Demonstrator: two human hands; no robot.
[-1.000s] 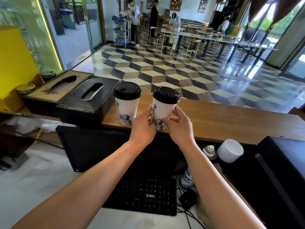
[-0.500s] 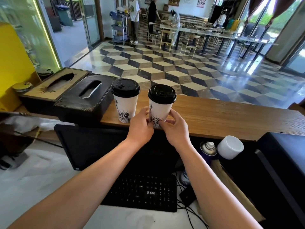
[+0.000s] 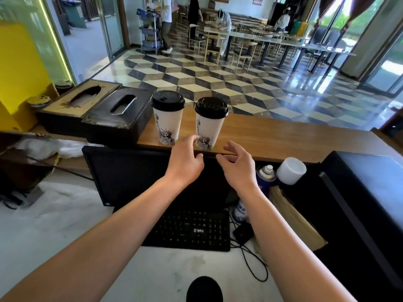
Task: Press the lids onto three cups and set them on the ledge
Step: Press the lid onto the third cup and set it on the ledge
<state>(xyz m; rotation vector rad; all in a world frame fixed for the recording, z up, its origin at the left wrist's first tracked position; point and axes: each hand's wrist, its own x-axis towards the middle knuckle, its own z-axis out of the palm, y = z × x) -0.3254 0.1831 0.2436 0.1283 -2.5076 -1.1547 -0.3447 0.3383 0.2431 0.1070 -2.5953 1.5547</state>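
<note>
Beyond the fingertips [image 3: 193, 139], a black-lidded white paper cup [image 3: 209, 127] and its twin [image 3: 168, 123] stand on the brown wooden ledge [image 3: 283, 136]; left hand [image 3: 185, 160], right hand [image 3: 239, 168] hover, fingers slack, gripping nothing; checkered floor [image 3: 218, 83] behind.

Left hand [image 3: 185, 159]: has let go of the right-hand cup [image 3: 209, 127] and drawn back, fingers loose.
Right hand [image 3: 237, 164]: released the same cup, pulled back, fingers spread.
Right-hand cup: now stands unheld on the counter [image 3: 283, 138].
</note>
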